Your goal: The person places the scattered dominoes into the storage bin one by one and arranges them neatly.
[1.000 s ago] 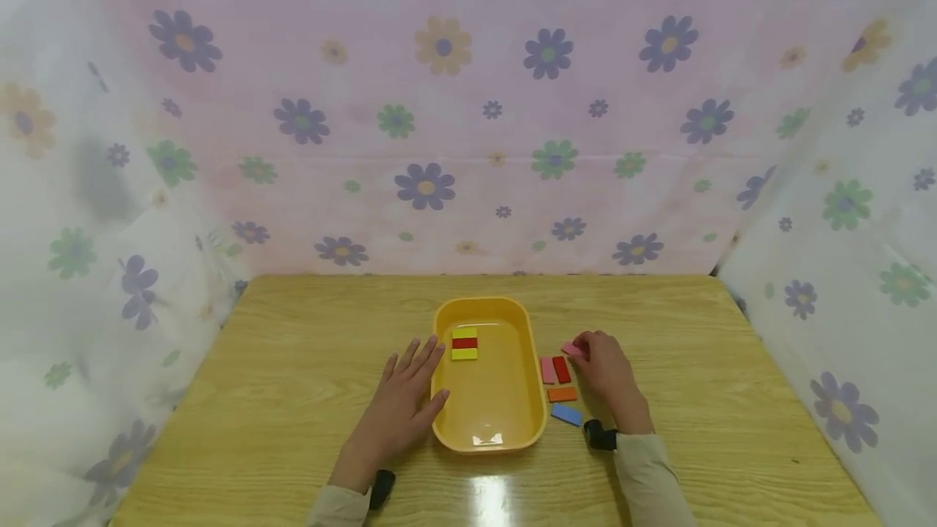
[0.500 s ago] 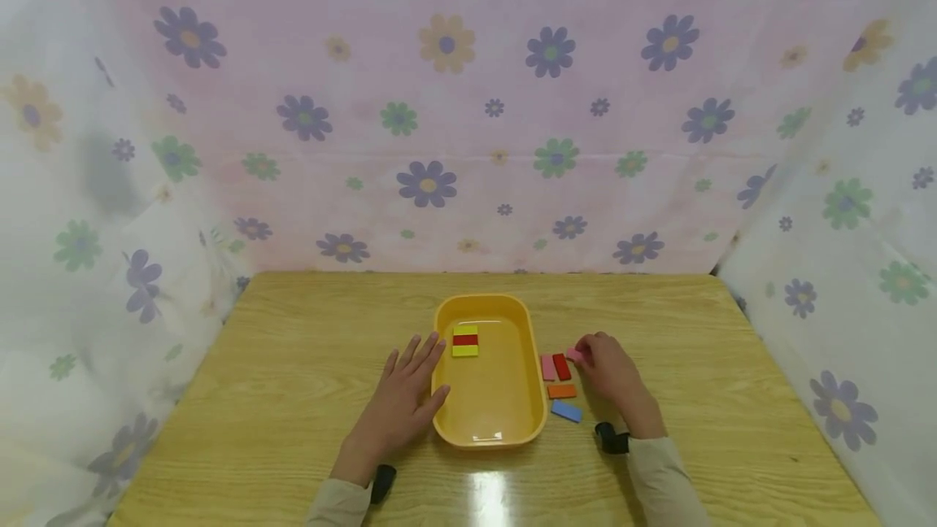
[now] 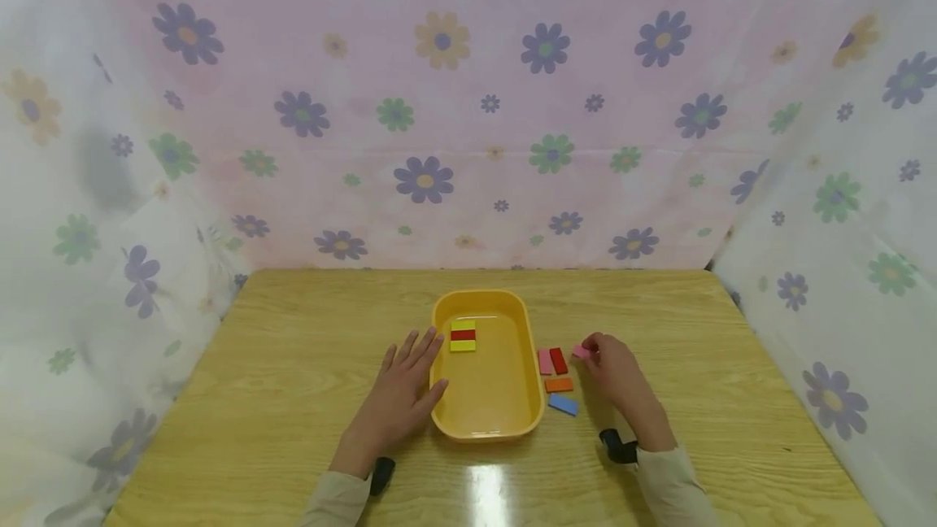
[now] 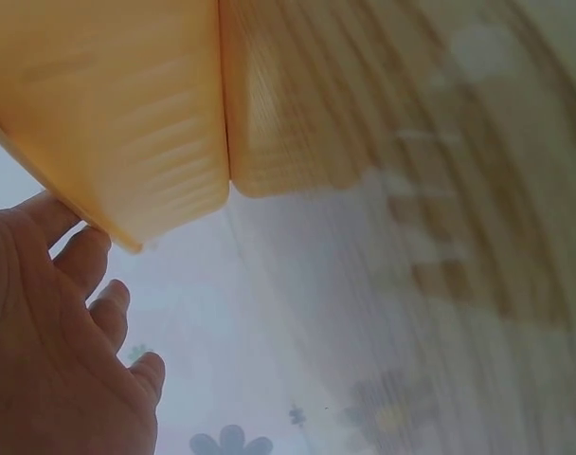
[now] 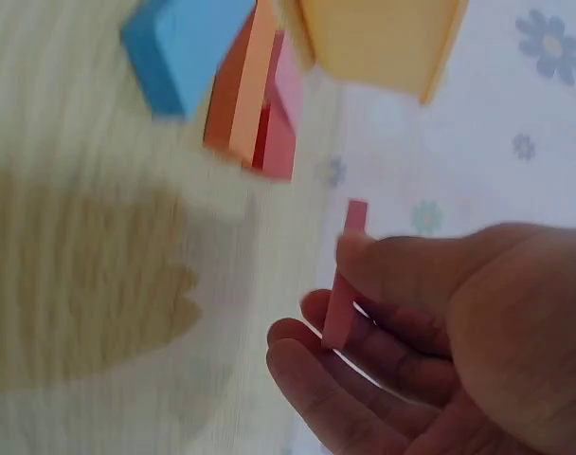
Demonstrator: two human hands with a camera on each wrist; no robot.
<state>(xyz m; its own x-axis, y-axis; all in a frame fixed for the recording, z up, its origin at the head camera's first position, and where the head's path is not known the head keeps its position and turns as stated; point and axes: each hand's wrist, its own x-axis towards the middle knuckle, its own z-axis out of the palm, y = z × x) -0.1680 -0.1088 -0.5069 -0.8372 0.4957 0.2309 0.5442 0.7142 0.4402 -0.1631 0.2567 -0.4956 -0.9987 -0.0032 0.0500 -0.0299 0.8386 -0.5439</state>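
My right hand (image 3: pixel 616 372) pinches a pink block (image 5: pixel 343 308) between thumb and fingers, to the right of the yellow tray (image 3: pixel 486 434). With straight, spread fingers, my left hand (image 3: pixel 398 393) touches the tray's left rim; the left wrist view shows its fingertips at that rim. Inside the tray, at the upper left, lie two yellow blocks (image 3: pixel 463 346) with a red block (image 3: pixel 463 335) between them. Between the tray and my right hand lie another pink block (image 3: pixel 545 362), a red block (image 3: pixel 559 360), an orange block (image 3: pixel 560 385) and a blue block (image 3: pixel 563 404).
The tray stands on a wooden table (image 3: pixel 307 332), whose far edge meets a flower-patterned curtain (image 3: pixel 468 120). The same cloth hangs at the left and right sides. A black wrist strap piece (image 3: pixel 618 447) sits by the right sleeve.
The right hand, holding the pink block, has shifted slightly right, away from the loose blocks. The left hand stays at the tray's rim. The head view has tilted a little.
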